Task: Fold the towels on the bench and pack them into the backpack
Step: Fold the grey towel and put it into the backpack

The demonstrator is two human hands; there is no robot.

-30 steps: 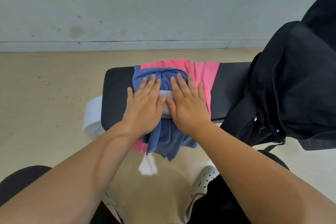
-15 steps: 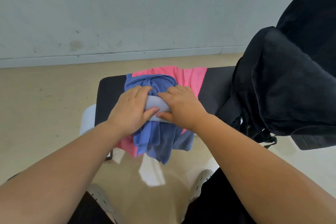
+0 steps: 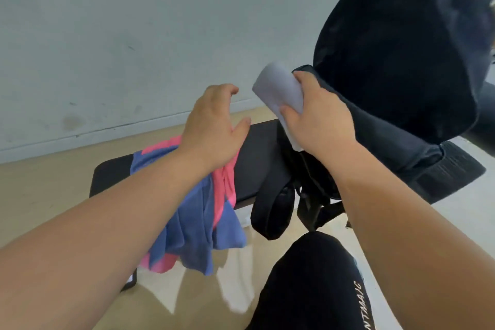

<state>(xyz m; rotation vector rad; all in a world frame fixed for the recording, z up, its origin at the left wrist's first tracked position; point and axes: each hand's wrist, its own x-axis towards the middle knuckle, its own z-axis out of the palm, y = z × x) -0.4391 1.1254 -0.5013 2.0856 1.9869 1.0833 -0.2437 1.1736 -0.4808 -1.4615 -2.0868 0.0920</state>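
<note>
The right hand [image 3: 318, 115] is gripping a folded pale grey towel [image 3: 276, 91], its fingers [image 3: 290, 111] curling round the bundle with the thumb pressing on the near face. It is holding the towel up against the near edge of the black backpack [image 3: 396, 48] — at the bag's fabric, but not inside it as far as the view shows. Whether the bag's mouth is lying open there I cannot tell.

The left hand [image 3: 214, 128] is hovering above the table [image 3: 262, 158], its fingers [image 3: 227, 88] loosely bent and spread, holding nothing. Beneath it a blue towel [image 3: 192, 222] and a pink towel [image 3: 222, 182] are lying crumpled together, draping over the table's front edge toward the floor — neither is folded.

By my judgement, one towel is folded and about to be packed, while two are waiting for both folding and packing.
</note>
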